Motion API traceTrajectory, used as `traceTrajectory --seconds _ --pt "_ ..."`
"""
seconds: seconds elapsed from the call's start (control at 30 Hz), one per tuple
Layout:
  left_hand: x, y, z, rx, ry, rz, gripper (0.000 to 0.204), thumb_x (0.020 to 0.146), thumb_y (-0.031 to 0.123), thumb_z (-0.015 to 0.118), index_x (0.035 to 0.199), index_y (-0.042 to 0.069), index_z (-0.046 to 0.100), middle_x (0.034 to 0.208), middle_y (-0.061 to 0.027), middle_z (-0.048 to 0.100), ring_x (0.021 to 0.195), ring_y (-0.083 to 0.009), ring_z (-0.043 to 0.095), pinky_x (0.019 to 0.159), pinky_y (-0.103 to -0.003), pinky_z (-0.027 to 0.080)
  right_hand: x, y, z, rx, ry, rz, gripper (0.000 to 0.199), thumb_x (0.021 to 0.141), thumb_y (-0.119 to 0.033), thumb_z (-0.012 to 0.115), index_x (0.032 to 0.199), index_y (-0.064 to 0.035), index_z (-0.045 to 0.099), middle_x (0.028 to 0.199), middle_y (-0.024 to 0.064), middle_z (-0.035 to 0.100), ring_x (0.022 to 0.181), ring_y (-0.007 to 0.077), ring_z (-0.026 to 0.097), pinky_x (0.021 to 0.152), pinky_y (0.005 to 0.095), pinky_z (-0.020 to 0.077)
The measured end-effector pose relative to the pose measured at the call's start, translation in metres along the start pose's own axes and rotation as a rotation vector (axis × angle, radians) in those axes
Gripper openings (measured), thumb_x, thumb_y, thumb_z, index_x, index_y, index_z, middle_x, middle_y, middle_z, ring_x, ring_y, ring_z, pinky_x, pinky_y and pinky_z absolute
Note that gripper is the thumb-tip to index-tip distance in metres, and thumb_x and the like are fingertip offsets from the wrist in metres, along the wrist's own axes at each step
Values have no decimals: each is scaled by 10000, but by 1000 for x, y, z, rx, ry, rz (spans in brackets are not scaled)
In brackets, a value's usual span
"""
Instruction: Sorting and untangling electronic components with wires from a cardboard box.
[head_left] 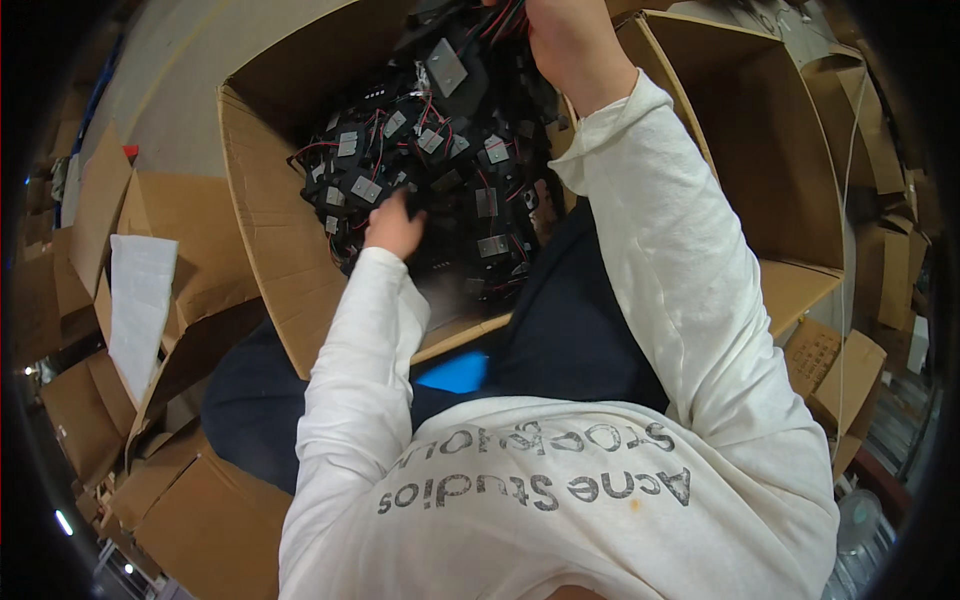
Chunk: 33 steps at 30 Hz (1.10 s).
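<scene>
View from my own head, facing down
My left-side fisheye looks steeply past my shirt front (600,440) to my left hand (397,228) and right hand (570,45) at the open carton (265,220), near enough that my white sleeves (680,220) loom large; straight edges bend toward the view's border.

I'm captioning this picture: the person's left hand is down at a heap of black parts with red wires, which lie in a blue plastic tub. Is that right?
Not quite: the head view shows a brown cardboard box, not a blue plastic tub. The left hand is indeed down at the black parts with red wires.
</scene>
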<state>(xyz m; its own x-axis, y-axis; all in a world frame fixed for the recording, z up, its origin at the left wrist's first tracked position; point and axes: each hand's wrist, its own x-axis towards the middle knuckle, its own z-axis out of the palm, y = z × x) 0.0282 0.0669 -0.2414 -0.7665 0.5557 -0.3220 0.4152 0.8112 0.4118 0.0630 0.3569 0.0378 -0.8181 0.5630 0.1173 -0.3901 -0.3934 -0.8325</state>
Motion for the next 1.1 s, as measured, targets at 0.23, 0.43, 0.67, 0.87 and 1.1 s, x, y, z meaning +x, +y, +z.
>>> traceTrajectory --seconds 0.23,0.43,0.67,0.87,1.1 --pt "9 71 -8 271 -15 53 407 881 270 650 1240 111 543 1035 -146 689 988 -361 696 764 -512 551 1 -7 -20 -389 29 -64 149 889 -31 690 1035 -6 682 930 4 664 868 153 580 798 302 460" --pt "-7 158 -47 592 -129 323 430 893 304 596 1296 155 575 988 -88 725 830 -315 738 689 -435 535 1 -5 -14 -418 -51 50 143 836 33 655 968 -7 693 881 11 659 832 151 578 770 301 462" --pt "43 140 1 646 -248 344 586 974 153 488 1523 344 415 1034 -82 750 927 -272 739 692 -419 556 4 1 -20 -555 -22 -107 87 845 37 624 901 -14 668 813 7 628 776 147 562 710 301 450" --pt "27 120 12 545 -173 386 338 951 172 492 1284 209 542 1060 -110 730 936 -326 730 721 -448 572 2 -13 -11 -501 7 8 78 866 27 627 918 -19 664 790 10 614 720 132 555 650 289 436" --pt "-3 89 -48 240 87 166 126 916 145 530 993 100 619 928 -169 693 876 -406 688 711 -524 547 -5 -12 -14 -500 -15 88 56 888 15 633 920 -20 664 765 2 606 650 126 541 600 288 435"
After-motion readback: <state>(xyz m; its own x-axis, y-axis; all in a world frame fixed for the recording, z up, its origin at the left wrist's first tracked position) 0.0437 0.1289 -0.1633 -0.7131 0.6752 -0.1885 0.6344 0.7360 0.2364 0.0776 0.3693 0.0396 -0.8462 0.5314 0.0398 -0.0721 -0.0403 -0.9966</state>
